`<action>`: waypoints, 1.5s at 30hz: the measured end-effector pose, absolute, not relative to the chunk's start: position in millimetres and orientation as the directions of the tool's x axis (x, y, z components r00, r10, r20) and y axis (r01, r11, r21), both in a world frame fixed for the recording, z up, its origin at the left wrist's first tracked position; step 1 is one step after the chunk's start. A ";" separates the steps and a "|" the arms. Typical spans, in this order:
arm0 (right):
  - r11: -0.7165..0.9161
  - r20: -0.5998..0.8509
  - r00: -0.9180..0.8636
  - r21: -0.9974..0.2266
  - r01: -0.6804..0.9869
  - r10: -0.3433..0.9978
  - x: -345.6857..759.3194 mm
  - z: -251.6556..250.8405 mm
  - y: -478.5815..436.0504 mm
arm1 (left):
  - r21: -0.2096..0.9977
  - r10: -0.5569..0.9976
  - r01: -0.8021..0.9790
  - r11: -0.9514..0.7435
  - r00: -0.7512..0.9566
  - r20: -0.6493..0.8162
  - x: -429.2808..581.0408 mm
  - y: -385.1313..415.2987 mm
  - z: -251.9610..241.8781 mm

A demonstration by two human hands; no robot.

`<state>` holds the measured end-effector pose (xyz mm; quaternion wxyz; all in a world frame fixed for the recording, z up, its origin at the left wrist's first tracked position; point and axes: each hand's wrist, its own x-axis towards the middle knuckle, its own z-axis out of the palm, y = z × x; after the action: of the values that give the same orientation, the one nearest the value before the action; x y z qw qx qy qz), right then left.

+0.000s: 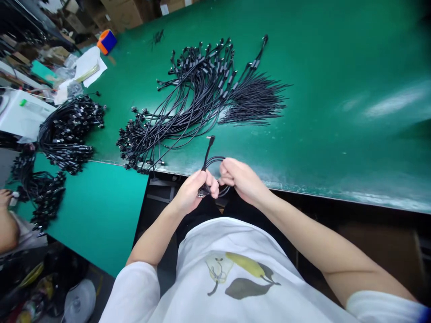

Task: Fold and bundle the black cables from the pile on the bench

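Observation:
A coiled black cable [207, 152] is held in front of my body, just off the near edge of the green table. One angled plug end points up from it, and a metal plug end shows below my left fingers. My left hand [192, 190] is closed around the bundled part. My right hand [243, 178] is closed in a pinch at the right side of the loop; what exactly lies between its fingertips is partly hidden. Beyond my hands lies a large bunch of black cables [188, 112], with a pile of thin black cable ties [257, 101] to its right.
More bundled black cables [72, 134] lie at the left, with another heap [45, 193] on the lower side table [101, 211]. An orange and blue tape roll [107, 42] and papers [89, 67] sit at the back left. Another person's arm [8, 224] shows at the left edge.

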<state>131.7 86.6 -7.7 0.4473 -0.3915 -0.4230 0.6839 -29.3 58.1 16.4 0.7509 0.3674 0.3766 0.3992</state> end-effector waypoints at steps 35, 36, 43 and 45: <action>-0.446 -0.301 -0.332 -0.663 -0.601 0.894 120.7 13.5 89.3 | 0.962 0.892 0.071 0.262 0.362 -0.269 1.5 29.1 -20.7; -0.442 -0.294 -0.335 -0.671 -0.595 0.895 120.6 11.1 88.0 | 0.954 0.868 0.114 0.278 0.394 -0.300 0.3 31.7 -20.9; -0.478 -0.315 -0.372 -0.702 -0.528 0.873 128.9 3.3 87.9 | 0.730 0.604 -0.047 0.682 0.599 -0.525 -6.8 42.6 -18.5; -0.513 -0.322 -0.415 -0.678 -0.527 0.851 133.9 10.2 89.9 | 0.648 0.570 -0.137 0.749 0.633 -0.524 -6.9 41.2 -14.0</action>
<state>133.9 89.9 10.2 0.4282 -0.3305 -0.2452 0.8045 -6.9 41.2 -14.0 0.8566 0.2881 0.3752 0.2063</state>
